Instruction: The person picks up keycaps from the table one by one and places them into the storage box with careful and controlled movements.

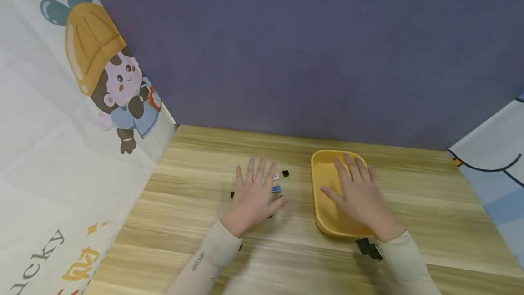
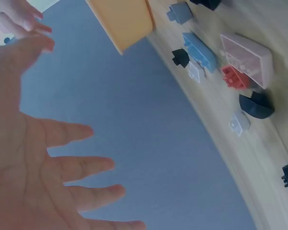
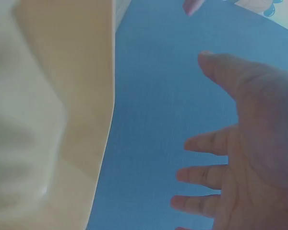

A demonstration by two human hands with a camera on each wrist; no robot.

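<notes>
Over the wooden surface [image 1: 196, 222], both hands hover flat with fingers spread, holding nothing.

Left hand [image 1: 255, 192] hangs palm down above a scatter of small bricks [image 1: 276, 189], its fingers straight and fanned; the wrist view shows the palm bare, with a blue brick [image 2: 199, 51], a pink block [image 2: 246, 58], a red piece [image 2: 234, 77] and black bits [image 2: 257, 105] lying loose on the wood beyond it. Right hand [image 1: 360, 195] is likewise wide and empty, held over the yellow tray [image 1: 323, 213], which sits just right of the bricks, likely so pieces can be moved a short way into it. Whether anything lies in the tray cannot be told. Behind rises a purple-grey wall [image 1: 307, 58], with printed cartoon cloth [image 1: 82, 104] on the left.
</notes>
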